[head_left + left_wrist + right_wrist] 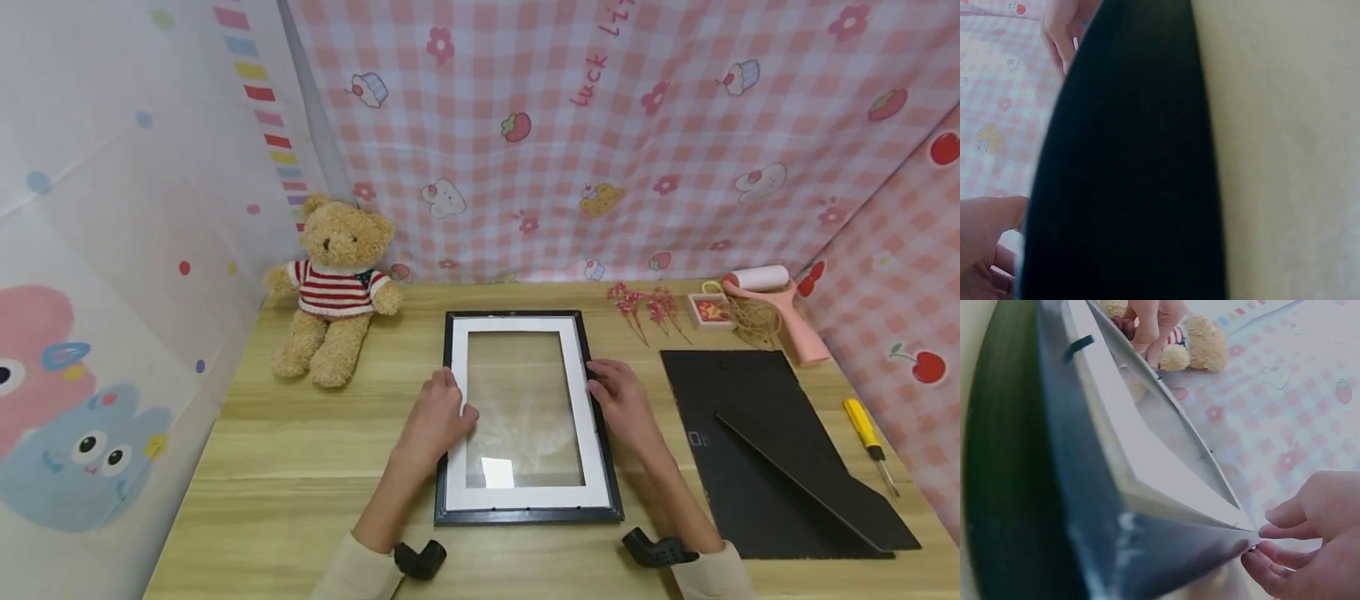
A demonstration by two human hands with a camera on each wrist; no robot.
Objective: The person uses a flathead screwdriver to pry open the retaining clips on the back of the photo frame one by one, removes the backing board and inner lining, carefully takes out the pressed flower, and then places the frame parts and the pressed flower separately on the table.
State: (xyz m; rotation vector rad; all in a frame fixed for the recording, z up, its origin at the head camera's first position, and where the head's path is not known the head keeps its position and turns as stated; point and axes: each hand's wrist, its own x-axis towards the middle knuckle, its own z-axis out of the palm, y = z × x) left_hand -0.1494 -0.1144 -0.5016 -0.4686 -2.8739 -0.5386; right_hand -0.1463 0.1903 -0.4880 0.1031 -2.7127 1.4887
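A black picture frame [528, 517] lies face down or open-backed on the wooden table, with a white mat [525, 497] around a clear pane [517, 400]. On its left side my left hand [433, 418] grips the edge, the thumb over the mat. My right hand [624, 408] pinches the opposite edge. The right wrist view shows the right hand's fingers [1288, 534] at the rim, thumb side above and other fingers lower. A dark shape blocks most of the left wrist view; only part of the left hand [985, 237] shows there.
Right of the frame lies a black backing board [720, 383] with its stand leg [817, 492] angled up. Beyond are a yellow screwdriver [862, 423], pink lint roller [797, 321], twine [756, 323], small box [711, 312] and dried flowers [660, 308]. A teddy bear [333, 292] sits back left.
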